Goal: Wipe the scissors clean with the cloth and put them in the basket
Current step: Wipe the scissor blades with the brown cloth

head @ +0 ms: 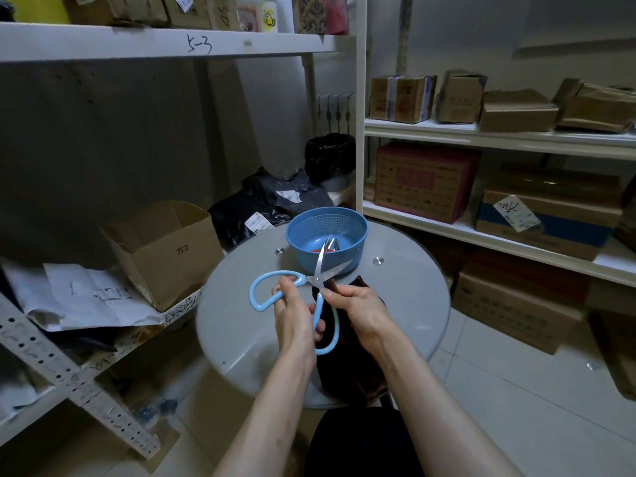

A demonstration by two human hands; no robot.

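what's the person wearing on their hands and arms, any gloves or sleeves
Nothing worn that shows: the left hand and the right hand are bare, with no gloves, rings or watch. Both forearms are bare to the frame's bottom edge, no sleeves in view.

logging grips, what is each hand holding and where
Left hand grips the blue-handled scissors by the handles; right hand pinches the dark cloth at their pivot.

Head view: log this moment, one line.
wiping | left hand grips open blue-handled steel scissors | right hand holds dark cloth at pivot | blue plastic basket: awaiting scissors
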